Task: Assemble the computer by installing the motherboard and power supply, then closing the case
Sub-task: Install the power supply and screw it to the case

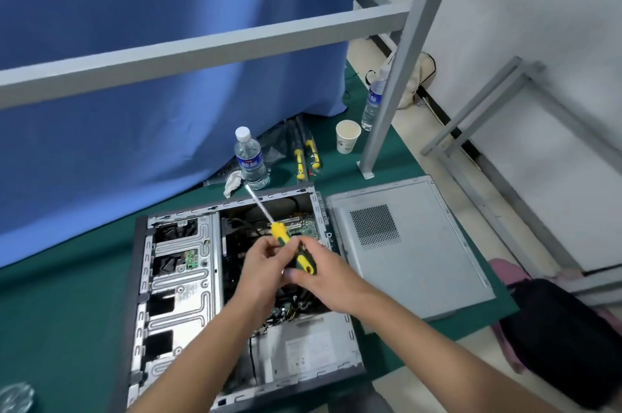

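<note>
- Fingers (296, 273) of right hand (323, 273) curl round the handle of the yellow-and-green screwdriver (289, 241); left hand (261, 264) pinches the same handle.
- Screwdriver shaft tilts up and away over the open computer case (175, 264).
- Power supply (303, 348) sits in the case's near corner; motherboard (308, 227) lies at its far end.
- Side panel (414, 251) lies flat just right of the case.
- Water bottle (249, 158) stands beyond.

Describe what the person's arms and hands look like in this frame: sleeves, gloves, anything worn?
Both forearms are bare as far as the frame shows: no sleeves visible. The left hand and right hand wear no gloves. No watch, ring or wristband is visible on either. Upper arms are out of frame.
</note>
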### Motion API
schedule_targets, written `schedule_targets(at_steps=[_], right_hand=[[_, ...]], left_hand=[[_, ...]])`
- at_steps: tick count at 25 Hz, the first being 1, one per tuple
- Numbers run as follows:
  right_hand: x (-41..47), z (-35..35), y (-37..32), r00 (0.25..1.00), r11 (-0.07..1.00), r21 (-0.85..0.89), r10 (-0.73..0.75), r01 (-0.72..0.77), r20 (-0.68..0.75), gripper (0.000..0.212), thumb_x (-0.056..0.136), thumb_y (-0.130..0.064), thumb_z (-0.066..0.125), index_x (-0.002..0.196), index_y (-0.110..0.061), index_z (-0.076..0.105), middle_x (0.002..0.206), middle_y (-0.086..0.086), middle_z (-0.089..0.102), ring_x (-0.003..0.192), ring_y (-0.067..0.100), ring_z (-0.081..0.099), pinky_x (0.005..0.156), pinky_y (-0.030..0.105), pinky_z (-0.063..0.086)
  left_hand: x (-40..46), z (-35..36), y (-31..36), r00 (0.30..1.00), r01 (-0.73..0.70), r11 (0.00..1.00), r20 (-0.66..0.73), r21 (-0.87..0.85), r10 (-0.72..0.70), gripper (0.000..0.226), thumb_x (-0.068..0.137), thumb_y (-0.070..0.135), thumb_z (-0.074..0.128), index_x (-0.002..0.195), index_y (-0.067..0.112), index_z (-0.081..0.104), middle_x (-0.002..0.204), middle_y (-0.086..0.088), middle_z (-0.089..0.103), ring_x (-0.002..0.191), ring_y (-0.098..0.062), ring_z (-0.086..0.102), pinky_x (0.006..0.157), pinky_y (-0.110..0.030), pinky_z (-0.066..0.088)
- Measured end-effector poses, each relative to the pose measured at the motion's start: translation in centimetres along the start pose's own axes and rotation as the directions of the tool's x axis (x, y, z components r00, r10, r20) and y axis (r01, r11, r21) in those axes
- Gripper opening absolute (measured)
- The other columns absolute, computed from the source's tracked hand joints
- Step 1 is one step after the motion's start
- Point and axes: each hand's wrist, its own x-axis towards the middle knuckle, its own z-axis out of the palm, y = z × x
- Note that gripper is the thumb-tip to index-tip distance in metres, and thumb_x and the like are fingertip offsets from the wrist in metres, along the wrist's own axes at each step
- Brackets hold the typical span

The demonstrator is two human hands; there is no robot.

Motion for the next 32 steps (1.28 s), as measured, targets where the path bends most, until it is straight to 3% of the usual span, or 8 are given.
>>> schedule_targets(at_steps=[3,5,7,9,12,15,20,32], right_hand=[[1.0,-2.8,1.6,0.995,0.993,0.061,0.096,-0.097,0.020,0.030,0.091,-0.023,0.057,0.120,-0.031,0.051,0.099,0.002,0.065,0.080,0.017,0.064,0.075,0.042,0.056],[1.1,-5.2,3.9,0.988,0.983,0.097,0.157,-0.154,-0.014,0.011,0.092,-0.027,0.059,0.103,-0.026,0.057,0.090,0.003,0.065,0.073,0.016,0.063,0.073,0.042,0.057],[1.1,-7.5,6.3,0.973,0.975,0.117,0.203,-0.190,-0.109,0.022,0.092,-0.042,0.061,0.082,-0.022,0.058,0.073,-0.002,0.061,0.060,0.010,0.058,0.061,0.034,0.053],[1.5,-8.8,8.9,0.944,0.969,0.079,0.245,-0.233,-0.220,0.042,0.092,-0.048,0.059,0.063,-0.021,0.045,0.059,-0.003,0.049,0.052,0.014,0.047,0.056,0.032,0.041],[3.0,-9.0,12.3,0.927,0.949,0.063,0.315,-0.308,-0.204,0.033,0.092,-0.030,0.060,0.066,-0.017,0.044,0.062,0.000,0.043,0.056,0.016,0.041,0.057,0.031,0.034],[4.9,-7.9,14.4,0.899,0.922,0.084,0.386,-0.377,-0.208,0.024,0.089,-0.021,0.063,0.069,-0.016,0.051,0.061,-0.002,0.046,0.056,0.016,0.043,0.056,0.030,0.034],[9.4,-5.1,15.4,0.881,0.919,0.012,0.381,-0.394,-0.279,0.037,0.092,-0.023,0.063,0.059,-0.021,0.047,0.056,-0.004,0.048,0.053,0.015,0.046,0.048,0.025,0.030],[14.0,-3.3,17.3,0.860,0.881,-0.142,0.388,-0.452,-0.332,0.004,0.090,-0.019,0.069,0.087,-0.016,0.067,0.074,0.000,0.064,0.068,0.019,0.058,0.050,0.024,0.037]], left_hand=[[0.5,1.7,-0.3,0.987,-0.156,0.938,0.022,0.310,0.157,0.026,0.099,0.030,0.057,0.088,0.008,0.064,0.082,-0.010,0.066,0.077,-0.023,0.063,0.077,-0.049,0.057],[0.5,1.9,-1.9,0.961,-0.257,0.735,0.085,0.627,0.263,0.025,0.102,0.035,0.050,0.094,0.015,0.062,0.089,0.000,0.063,0.089,-0.022,0.060,0.084,-0.045,0.052],[0.9,1.9,-3.7,0.954,-0.259,0.516,0.131,0.816,0.271,0.031,0.102,0.043,0.041,0.109,0.019,0.059,0.104,0.004,0.057,0.104,-0.019,0.053,0.092,-0.036,0.045],[1.7,2.0,-5.0,0.956,-0.229,0.362,0.139,0.903,0.258,0.051,0.100,0.054,0.030,0.128,0.018,0.054,0.115,0.002,0.052,0.111,-0.017,0.048,0.096,-0.034,0.042],[2.7,3.0,-6.9,0.969,-0.176,0.247,0.123,0.953,0.215,0.074,0.095,0.066,0.013,0.142,0.017,0.043,0.127,-0.002,0.050,0.116,-0.019,0.046,0.098,-0.037,0.041],[2.6,3.6,-8.9,0.977,-0.156,0.178,0.126,0.972,0.170,0.080,0.095,0.068,0.001,0.141,0.017,0.043,0.127,-0.001,0.052,0.117,-0.020,0.048,0.102,-0.042,0.041],[3.0,3.6,-9.3,0.964,-0.168,0.115,0.138,0.979,0.228,0.069,0.097,0.065,0.002,0.115,0.021,0.052,0.093,0.007,0.045,0.088,-0.015,0.042,0.086,-0.039,0.043],[3.2,3.5,-9.4,0.956,-0.186,0.126,0.150,0.974,0.251,0.047,0.098,0.061,0.005,0.087,0.028,0.038,0.079,0.009,0.041,0.077,-0.016,0.038,0.077,-0.036,0.039]])
